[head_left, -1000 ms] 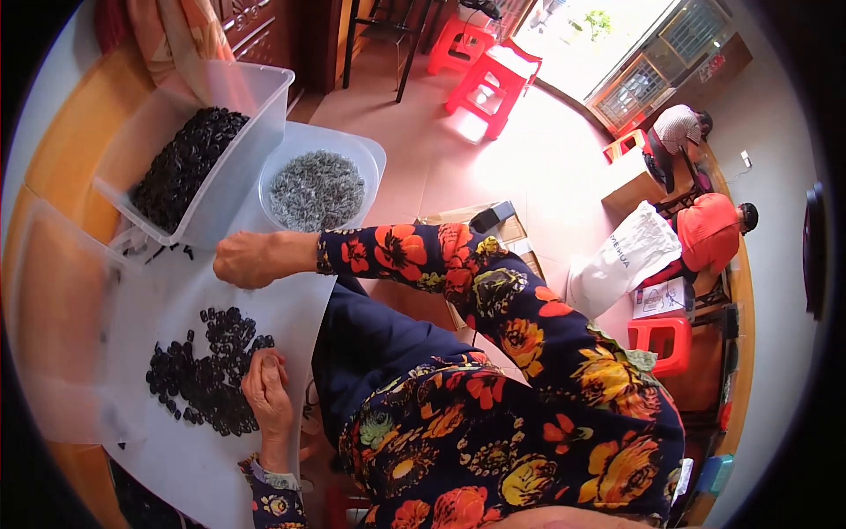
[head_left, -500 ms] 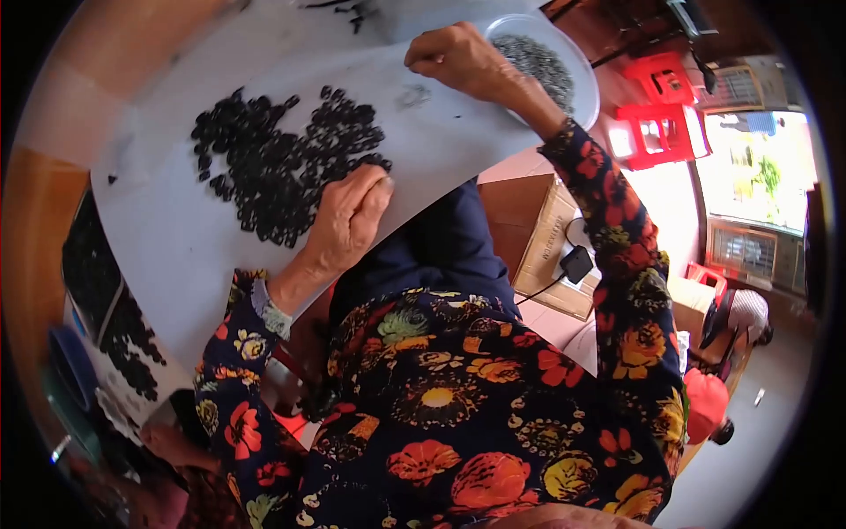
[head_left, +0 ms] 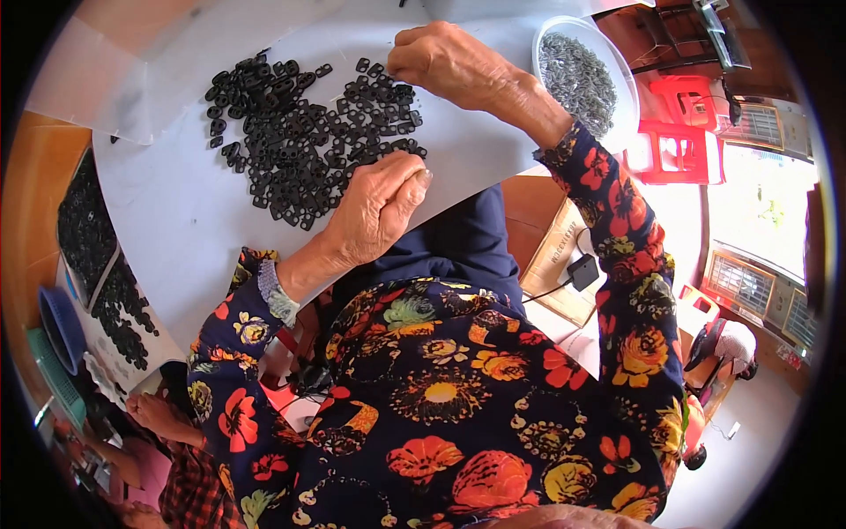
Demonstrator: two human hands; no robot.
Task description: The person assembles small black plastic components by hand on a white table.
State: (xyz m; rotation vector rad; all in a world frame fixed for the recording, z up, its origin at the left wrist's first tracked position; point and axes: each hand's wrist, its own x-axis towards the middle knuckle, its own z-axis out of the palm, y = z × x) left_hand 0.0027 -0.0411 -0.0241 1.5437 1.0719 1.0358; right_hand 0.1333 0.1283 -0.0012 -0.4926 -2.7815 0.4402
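A broad pile of small black plastic pieces [head_left: 295, 145], many with holes through them, is spread over the pale tabletop [head_left: 167, 234]. My left hand [head_left: 379, 207] rests at the pile's near right edge with its fingers curled closed. Whatever is in its fingers is hidden. Farther off, my right hand [head_left: 454, 66] is closed too, its fingertips bent down beside the pile's far right edge; I cannot make out anything between them. To its right stands a clear round tub [head_left: 631, 110] of small grey metal pieces [head_left: 577, 84], which look like springs.
More black pieces [head_left: 119, 313] lie on another surface at the left, near blue and green baskets [head_left: 62, 331]. Another person's hand [head_left: 163, 414] shows at lower left. A cardboard box [head_left: 560, 264] sits below the table's right side, with red stools [head_left: 679, 150] beyond.
The view has shifted, so the table's contents appear farther right. My right hand has moved left, away from the tub and closer to the black pile. My left hand remains by the pile's edge.
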